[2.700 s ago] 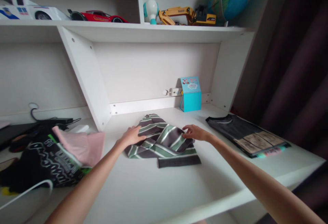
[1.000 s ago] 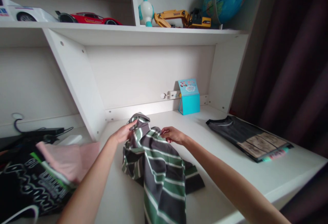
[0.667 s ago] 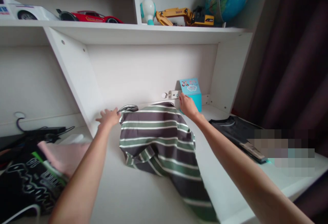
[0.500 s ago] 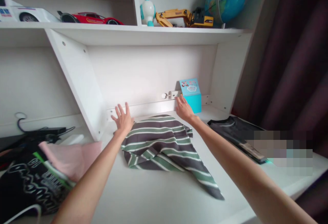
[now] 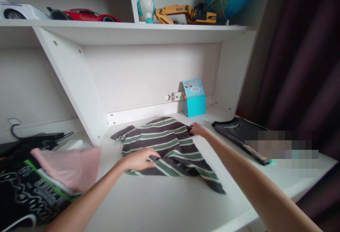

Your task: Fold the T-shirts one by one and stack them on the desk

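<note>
On the desk (image 5: 148,202), a striped shirt (image 5: 162,134) is laid. Its near folds are pinched by the left hand (image 5: 140,159); its right edge, by the right hand (image 5: 198,129).

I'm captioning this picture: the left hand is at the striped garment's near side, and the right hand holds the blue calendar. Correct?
Not quite: the head view shows the right hand pinching the edge of the striped garment; the blue calendar stands apart behind. The left hand is as you say.

One head view looks forward (and down).
</note>
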`<state>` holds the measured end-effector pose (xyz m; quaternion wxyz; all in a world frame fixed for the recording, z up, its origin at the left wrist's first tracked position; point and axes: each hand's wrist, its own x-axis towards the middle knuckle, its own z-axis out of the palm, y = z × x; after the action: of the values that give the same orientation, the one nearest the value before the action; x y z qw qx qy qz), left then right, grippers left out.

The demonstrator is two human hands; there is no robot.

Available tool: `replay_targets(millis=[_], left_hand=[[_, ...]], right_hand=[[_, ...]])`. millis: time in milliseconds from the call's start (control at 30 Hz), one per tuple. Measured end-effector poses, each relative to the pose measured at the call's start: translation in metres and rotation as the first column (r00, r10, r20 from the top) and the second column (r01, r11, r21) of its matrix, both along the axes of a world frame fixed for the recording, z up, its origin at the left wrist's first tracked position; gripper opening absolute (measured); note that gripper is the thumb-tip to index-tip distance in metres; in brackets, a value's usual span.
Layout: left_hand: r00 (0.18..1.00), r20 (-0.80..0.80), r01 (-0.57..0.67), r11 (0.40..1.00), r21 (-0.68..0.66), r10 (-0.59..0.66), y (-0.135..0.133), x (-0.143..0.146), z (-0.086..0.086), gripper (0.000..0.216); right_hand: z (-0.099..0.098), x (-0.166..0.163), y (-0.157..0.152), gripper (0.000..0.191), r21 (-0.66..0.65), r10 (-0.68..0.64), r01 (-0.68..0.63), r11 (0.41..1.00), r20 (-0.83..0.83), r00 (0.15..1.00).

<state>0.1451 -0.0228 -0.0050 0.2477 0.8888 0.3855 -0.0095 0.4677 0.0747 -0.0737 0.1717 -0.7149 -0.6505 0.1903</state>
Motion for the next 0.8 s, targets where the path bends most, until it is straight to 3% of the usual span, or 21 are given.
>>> replay_targets(millis=[167,300,400,467,533,600,633,700,800], left_hand=[[0.971,0.012,0.235,0.956,-0.176,-0.237,-0.004,-0.016,0.014,0.029],[0.899,0.047,0.418,0.819,-0.394,-0.436,-0.015,-0.02,0.017,0.042],[0.883,0.07,0.423,0.72,-0.55,-0.465,-0.017,-0.022,0.02,0.058],[0.925,0.087,0.349,0.739,-0.577,-0.369,-0.005,-0.024,0.022,0.066],[0.973,0.125,0.231,0.848,-0.477,-0.194,0.018,-0.025,0.019,0.06],[0.988,0.152,0.018,0.975,-0.223,0.016,0.05,-0.025,0.009,0.048],[0.982,0.147,-0.113,0.992,-0.058,0.12,0.066,-0.024,0.0,0.043],[0.951,0.095,-0.309,0.923,0.229,0.295,0.095,-0.021,-0.02,0.039],[0.903,0.045,-0.414,0.838,0.356,0.427,0.123,-0.018,-0.048,0.041]], right_hand=[[0.03,0.003,0.012,0.03,0.214,-0.037,0.039,0.976,-0.013,0.999],[0.066,0.009,0.013,0.036,0.432,-0.061,0.02,0.902,0.08,0.995],[0.078,0.018,0.009,0.035,0.396,-0.038,-0.044,0.917,0.197,0.98],[0.078,0.023,0.006,0.031,0.304,-0.047,-0.039,0.952,0.269,0.962],[0.073,0.024,0.006,0.029,0.23,-0.056,-0.022,0.973,0.326,0.944],[0.064,0.02,0.005,0.028,0.19,-0.02,-0.053,0.98,0.362,0.932],[0.059,0.015,0.005,0.028,0.177,0.019,-0.092,0.98,0.374,0.927],[0.047,0.006,0.002,0.029,0.143,0.125,-0.194,0.971,0.386,0.914],[0.028,-0.004,-0.004,0.031,0.072,0.247,-0.297,0.952,0.391,0.887]])
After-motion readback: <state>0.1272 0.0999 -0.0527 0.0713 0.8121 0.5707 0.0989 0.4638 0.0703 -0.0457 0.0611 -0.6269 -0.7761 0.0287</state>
